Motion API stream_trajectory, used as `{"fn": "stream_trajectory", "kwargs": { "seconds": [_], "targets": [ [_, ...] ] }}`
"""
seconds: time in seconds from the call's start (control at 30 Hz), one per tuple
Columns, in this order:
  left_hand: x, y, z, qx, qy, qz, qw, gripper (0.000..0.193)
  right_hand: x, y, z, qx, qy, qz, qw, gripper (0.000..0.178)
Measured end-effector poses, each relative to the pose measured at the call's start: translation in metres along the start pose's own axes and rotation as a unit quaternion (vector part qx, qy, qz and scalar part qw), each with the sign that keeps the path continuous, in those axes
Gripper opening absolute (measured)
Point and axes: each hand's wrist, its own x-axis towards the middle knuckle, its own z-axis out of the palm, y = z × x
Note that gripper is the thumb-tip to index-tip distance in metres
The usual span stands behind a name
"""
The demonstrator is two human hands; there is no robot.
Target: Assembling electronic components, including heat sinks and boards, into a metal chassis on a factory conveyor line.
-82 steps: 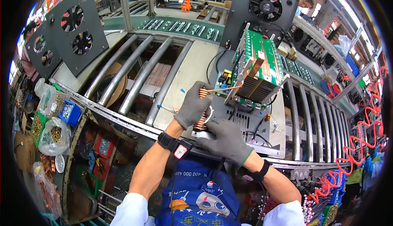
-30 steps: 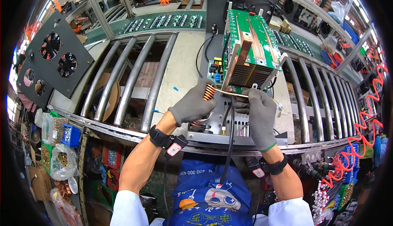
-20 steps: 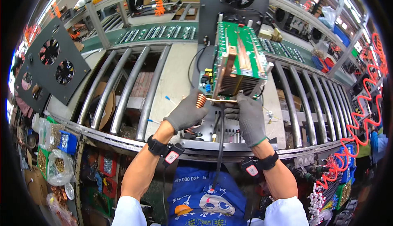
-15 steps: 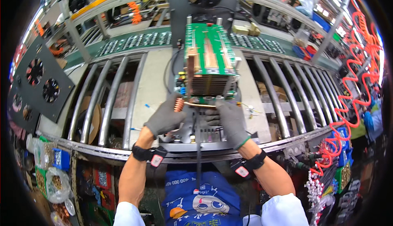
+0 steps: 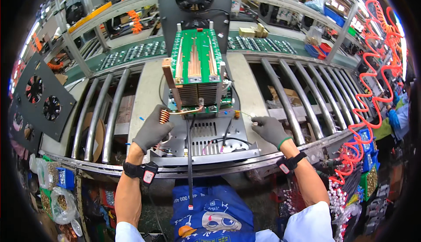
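My left hand (image 5: pixel 152 130), in a grey glove, is closed on a copper coil (image 5: pixel 164 116). From the coil a copper tube (image 5: pixel 189 111) runs right, along the front of a finned heatsink block (image 5: pixel 197 95). A green circuit board (image 5: pixel 196 55) with copper strips tops the block. My right hand (image 5: pixel 269 130), also gloved, pinches the end of a thin wire (image 5: pixel 244 114) right of the block. Beneath lies a slotted metal chassis plate (image 5: pixel 215 155). A flat black cable (image 5: pixel 190 176) hangs over its front edge.
Metal rollers (image 5: pixel 101 114) lie on both sides of the work. A dark panel with fans (image 5: pixel 44 99) leans at left; another fan panel (image 5: pixel 194 16) stands behind the block. Red coiled hoses (image 5: pixel 366 97) hang at right. Parts bins (image 5: pixel 66 178) sit low at left.
My right hand has left the copper tube and moved right to the wire. The left hand still holds the coil. The view has shifted, and the black cable's hanging end now shows.
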Motion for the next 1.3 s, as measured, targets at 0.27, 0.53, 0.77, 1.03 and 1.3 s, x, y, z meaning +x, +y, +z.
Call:
{"fn": "stream_trajectory", "kwargs": {
  "seconds": [0.27, 0.53, 0.77, 1.03, 1.3],
  "targets": [
    [-0.005, 0.003, -0.009, 0.058, 0.019, -0.028, 0.998, 0.046, 0.006, 0.007, 0.032, 0.009, 0.006, -0.034, 0.999, 0.024],
    [-0.004, -0.011, -0.022, 0.102, 0.019, 0.015, 0.995, 0.045, -0.010, -0.061, -0.007, 0.337, -0.108, 0.018, 0.935, 0.020],
    [-0.013, 0.005, -0.017, 0.374, 0.125, 0.135, 0.909, 0.042, 0.015, -0.151, 0.031, 0.543, -0.195, 0.121, 0.808, 0.023],
    [-0.012, 0.040, 0.026, 0.456, 0.233, 0.247, 0.822, 0.012, 0.039, -0.182, 0.078, 0.652, -0.119, 0.221, 0.715, 0.012],
    [-0.003, 0.029, 0.043, 0.352, 0.208, 0.301, 0.862, 0.010, 0.048, -0.177, 0.094, 0.723, -0.066, 0.243, 0.643, 0.014]
  ]
}}
